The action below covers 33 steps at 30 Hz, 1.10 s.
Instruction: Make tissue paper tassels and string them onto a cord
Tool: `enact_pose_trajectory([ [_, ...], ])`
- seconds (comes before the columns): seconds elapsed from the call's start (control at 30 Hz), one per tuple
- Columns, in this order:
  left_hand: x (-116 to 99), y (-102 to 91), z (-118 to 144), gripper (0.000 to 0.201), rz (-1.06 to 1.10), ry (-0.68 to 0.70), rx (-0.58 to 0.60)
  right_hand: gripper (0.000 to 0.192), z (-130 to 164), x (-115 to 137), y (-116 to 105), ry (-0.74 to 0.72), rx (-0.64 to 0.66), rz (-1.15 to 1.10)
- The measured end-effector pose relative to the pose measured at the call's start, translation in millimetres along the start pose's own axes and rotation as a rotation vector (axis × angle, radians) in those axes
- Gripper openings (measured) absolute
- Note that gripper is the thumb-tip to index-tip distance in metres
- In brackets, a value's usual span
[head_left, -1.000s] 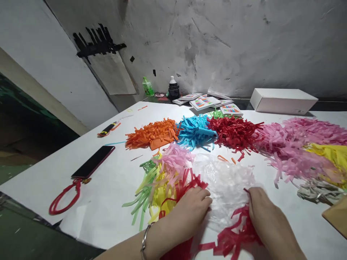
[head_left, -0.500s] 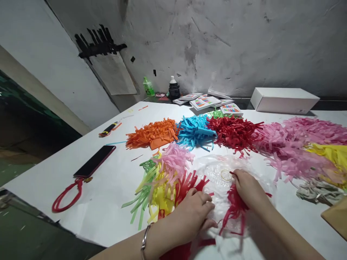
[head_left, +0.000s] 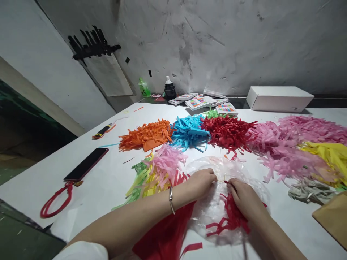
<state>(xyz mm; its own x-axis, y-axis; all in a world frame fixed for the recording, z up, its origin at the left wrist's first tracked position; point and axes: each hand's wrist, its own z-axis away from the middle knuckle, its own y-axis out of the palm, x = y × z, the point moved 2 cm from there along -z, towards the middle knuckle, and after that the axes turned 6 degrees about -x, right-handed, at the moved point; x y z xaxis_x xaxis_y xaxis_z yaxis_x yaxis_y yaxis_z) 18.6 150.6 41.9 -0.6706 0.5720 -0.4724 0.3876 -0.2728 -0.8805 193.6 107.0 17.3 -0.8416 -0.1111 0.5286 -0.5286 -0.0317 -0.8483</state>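
The right hand is pinching red fringe over a clear plastic bag; whether the left hand is gripping anything, I cannot tell.

No label, number or sign is legible.

On the white table, a blue fringe bundle is borne. Relative to it: orange fringe laid directly left; dark-red fringe directly right; clear plastic spread in front; phone placed well left, nearer.
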Motion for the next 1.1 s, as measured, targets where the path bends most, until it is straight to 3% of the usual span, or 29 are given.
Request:
enact_pose_trajectory([
  [0.17, 4, 2.0, -4, 0.021, 0.148, -0.055, -0.027, 0.028, 2, -4, 2, -0.021, -0.037, -0.092],
  [0.37, 4, -6.7, 7, 0.016, 0.568, -0.211, -0.117, 0.030, 13, 14, -5, -0.121, -0.150, -0.274],
  [0.53, -6, -11.2, 21, 0.039, 0.859, -0.304, -0.126, 0.030, 23, 31, -12, -0.202, -0.202, -0.372],
  [0.77, -16, -13.1, 27, 0.036, 1.247, -0.422, -0.211, 0.029, 27, 40, -18, -0.207, -0.231, -0.477],
  [0.93, -21, -15.2, 28, 0.029, 1.220, -0.377, -0.235, 0.028, 26, 41, -18, -0.185, -0.209, -0.518],
  [1.1, -21, -17.1, 33, 0.014, 0.993, -0.314, -0.289, 0.023, 28, 41, -17, -0.342, -0.283, -0.418],
])
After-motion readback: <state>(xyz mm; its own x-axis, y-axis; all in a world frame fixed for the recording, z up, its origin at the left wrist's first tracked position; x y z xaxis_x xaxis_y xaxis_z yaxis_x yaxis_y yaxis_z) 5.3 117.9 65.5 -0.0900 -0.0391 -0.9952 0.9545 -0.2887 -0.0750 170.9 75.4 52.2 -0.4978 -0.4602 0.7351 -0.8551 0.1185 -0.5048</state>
